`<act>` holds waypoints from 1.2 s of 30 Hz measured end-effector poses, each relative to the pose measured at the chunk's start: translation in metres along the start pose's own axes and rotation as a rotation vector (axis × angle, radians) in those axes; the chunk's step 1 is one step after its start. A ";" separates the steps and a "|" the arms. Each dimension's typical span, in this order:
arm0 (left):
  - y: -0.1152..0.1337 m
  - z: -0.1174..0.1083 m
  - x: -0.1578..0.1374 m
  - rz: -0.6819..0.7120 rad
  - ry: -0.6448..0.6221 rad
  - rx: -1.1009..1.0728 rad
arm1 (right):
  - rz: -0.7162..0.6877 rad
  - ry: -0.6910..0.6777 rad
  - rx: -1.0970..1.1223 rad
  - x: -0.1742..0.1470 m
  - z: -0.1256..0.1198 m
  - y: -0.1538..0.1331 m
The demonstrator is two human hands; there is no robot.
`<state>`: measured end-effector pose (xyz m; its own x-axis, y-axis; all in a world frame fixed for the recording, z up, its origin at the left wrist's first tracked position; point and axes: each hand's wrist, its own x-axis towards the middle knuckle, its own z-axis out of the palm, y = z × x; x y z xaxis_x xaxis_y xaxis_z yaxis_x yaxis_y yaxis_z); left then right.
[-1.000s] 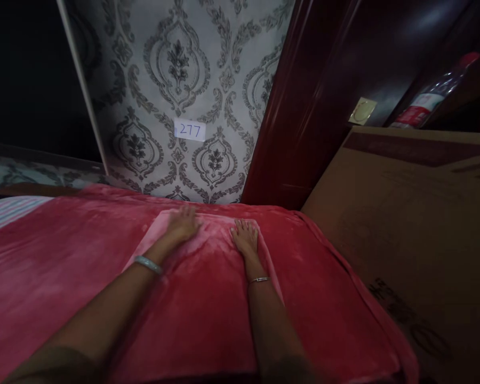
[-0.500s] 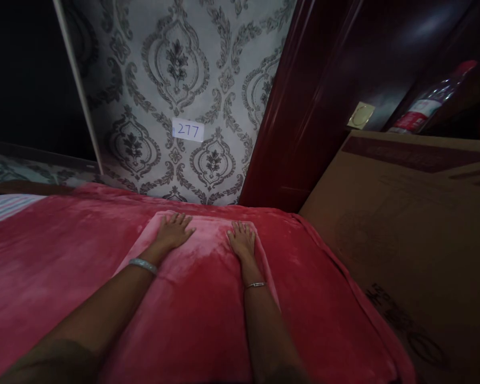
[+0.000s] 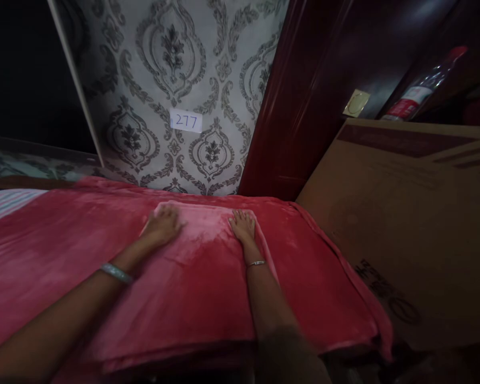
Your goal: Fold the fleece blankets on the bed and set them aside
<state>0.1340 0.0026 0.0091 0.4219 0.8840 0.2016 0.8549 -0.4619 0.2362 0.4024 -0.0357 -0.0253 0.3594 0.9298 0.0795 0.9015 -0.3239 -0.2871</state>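
Patterned wall (image 3: 172, 53) behind red cloth (image 3: 208, 288); cardboard box (image 3: 404, 213) beside right edge.

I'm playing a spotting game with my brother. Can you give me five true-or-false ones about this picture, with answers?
1. The right hand rests on red-pink cloth. True.
2. A pale bangle is on the left arm. True.
3. The wall sign reads 412. False: it reads 277.
4. The bottle has a blue cap. False: the cap is red.
5. The cardboard box stands on the picture's left. False: it is on the right.
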 end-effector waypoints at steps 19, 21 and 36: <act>0.052 0.037 -0.068 0.318 -0.196 0.060 | -0.131 -0.002 -0.052 -0.114 0.002 -0.005; 0.049 0.035 -0.068 0.303 -0.204 0.081 | -0.128 -0.006 -0.048 -0.112 0.001 -0.004; -0.071 0.020 -0.134 0.095 -0.022 0.018 | -0.155 0.019 0.017 -0.112 -0.003 -0.005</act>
<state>0.0234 -0.0813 -0.0539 0.5080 0.8374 0.2017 0.8157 -0.5429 0.1996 0.3590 -0.1386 -0.0297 0.2210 0.9648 0.1423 0.9424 -0.1737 -0.2859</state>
